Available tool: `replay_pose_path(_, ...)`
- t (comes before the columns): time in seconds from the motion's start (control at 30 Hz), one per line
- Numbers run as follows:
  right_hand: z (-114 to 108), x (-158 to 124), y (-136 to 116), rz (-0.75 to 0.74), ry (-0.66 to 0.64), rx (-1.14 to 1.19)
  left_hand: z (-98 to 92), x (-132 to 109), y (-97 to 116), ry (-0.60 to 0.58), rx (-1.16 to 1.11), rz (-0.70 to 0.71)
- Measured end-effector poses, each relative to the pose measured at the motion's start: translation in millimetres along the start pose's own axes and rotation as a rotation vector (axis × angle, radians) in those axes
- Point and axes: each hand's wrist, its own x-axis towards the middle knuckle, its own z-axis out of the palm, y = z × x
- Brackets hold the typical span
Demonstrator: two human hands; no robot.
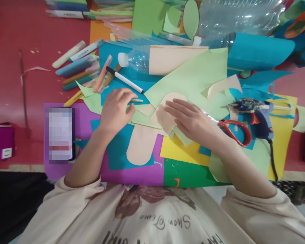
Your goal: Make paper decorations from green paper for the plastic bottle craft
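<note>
Down at the middle of the paper heap, the right hand [190, 118] lay flat, fingers spread, pressed on the peach cut-out [165, 117], which ran out from under the palm toward the chest, over blue and purple sheets. The left hand [117, 108], just beside it, was curled, pinching a thin pale-green stick [136, 100] between thumb and fingers. Further out, a small clear bottle [137, 61] lay on its side, white cap on, nothing showing inside (peach paper wrapped its body, so the rest could not be checked). Behind it, a big clear bottle [239, 17] looked empty too, its top cut off by the frame. The red scissors [247, 135] had their blades partly hidden by the right wrist, with the glue gun [259, 113] just beside them. The phone [61, 134] screen was blurred out.
</note>
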Motion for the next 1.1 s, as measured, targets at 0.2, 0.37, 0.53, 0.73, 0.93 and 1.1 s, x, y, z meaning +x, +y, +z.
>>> replay_pose_path(0.2, 7.1, 16.7, 0.5, -0.058, -0.161, -0.076, 4.5, 1.7, -14.9, -0.018, 0.075, -0.058)
replay_pose_path(0.37, 2.5, 19.6, 1.3, -0.041, -0.138, -0.108, 4.1, 1.2, -10.5, -0.003, -0.049, -0.091)
replay_pose_path(0.53, 5.9, 27.9, 4.7, -0.128, -0.145, -0.078, -1.2, -2.3, 7.0, -0.096, -0.286, -0.016)
replay_pose_path(0.73, 0.0, 33.8, 6.0, -0.040, -0.059, -0.165, -4.4, -5.0, 16.8, -0.303, -0.350, 0.259)
replay_pose_path(0.93, -28.5, 11.8, 7.9, 0.318, 0.233, 0.203, -4.6, -5.9, 16.9, -0.226, -0.498, 0.031)
replay_pose_path(1.1, -17.7, -4.2, 8.7, 0.574, 0.433, 0.933, 0.8, -4.6, 18.7, 0.012, -0.575, -0.093)
